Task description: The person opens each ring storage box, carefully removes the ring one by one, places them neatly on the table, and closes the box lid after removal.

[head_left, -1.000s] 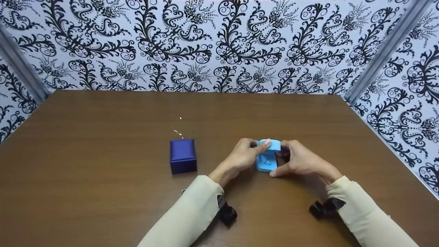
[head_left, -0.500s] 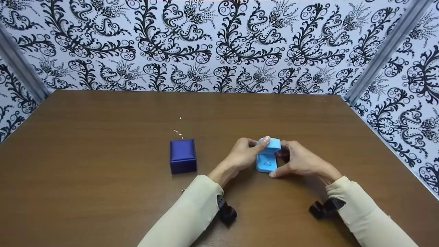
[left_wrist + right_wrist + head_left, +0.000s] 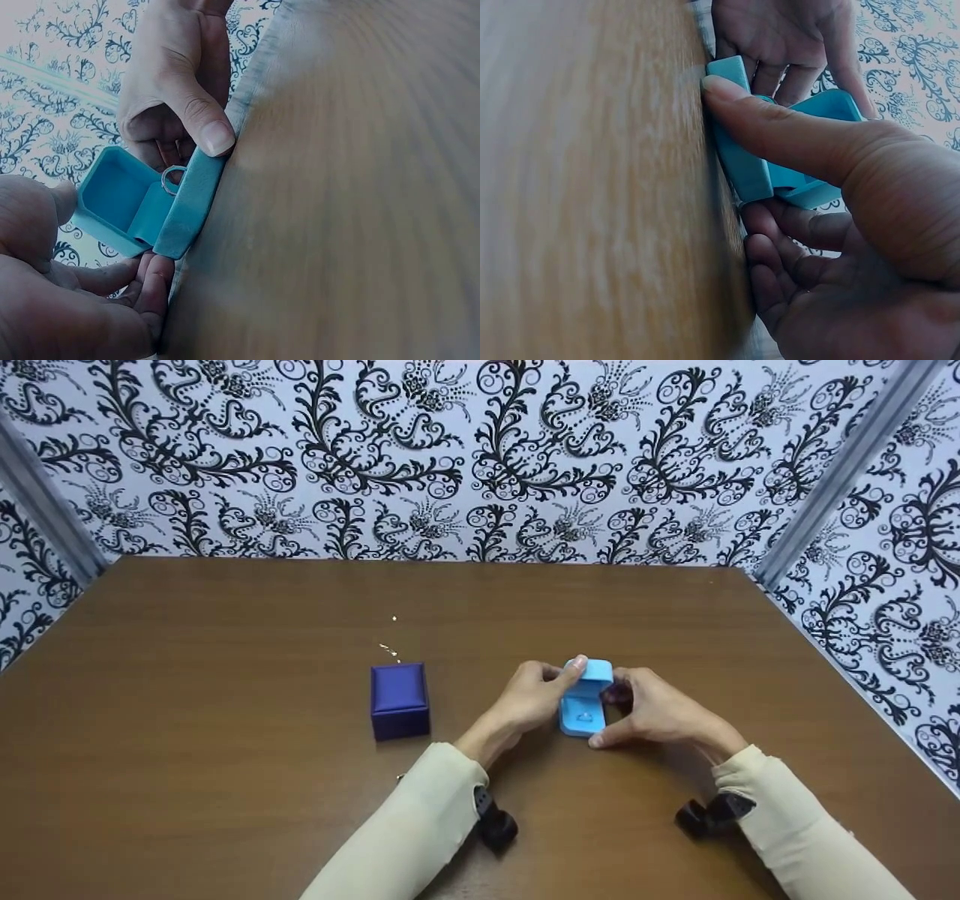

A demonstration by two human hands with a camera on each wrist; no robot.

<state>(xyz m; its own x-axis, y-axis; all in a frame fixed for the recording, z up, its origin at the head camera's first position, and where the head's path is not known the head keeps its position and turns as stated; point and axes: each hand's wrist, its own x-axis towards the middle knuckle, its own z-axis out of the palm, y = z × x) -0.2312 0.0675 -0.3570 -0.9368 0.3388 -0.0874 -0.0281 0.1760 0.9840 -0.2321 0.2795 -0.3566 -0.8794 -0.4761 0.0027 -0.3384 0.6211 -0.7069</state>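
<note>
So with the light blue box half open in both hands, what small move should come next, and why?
Probably press the lid down to shut the box. The ring sits in its slot, the left hand has fingers on the lid, and the right hand steadies the base on the table.

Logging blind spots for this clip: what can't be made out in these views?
- Ring in the light blue box: head view too small for detail; left wrist view shows only part of its band, the rest sunk in the slot.
- Right hand fingers: behind the box in the head view.
- Small pale bits beyond the dark blue box: too small to identify.
- Dark blue box: shut, contents hidden.
</note>
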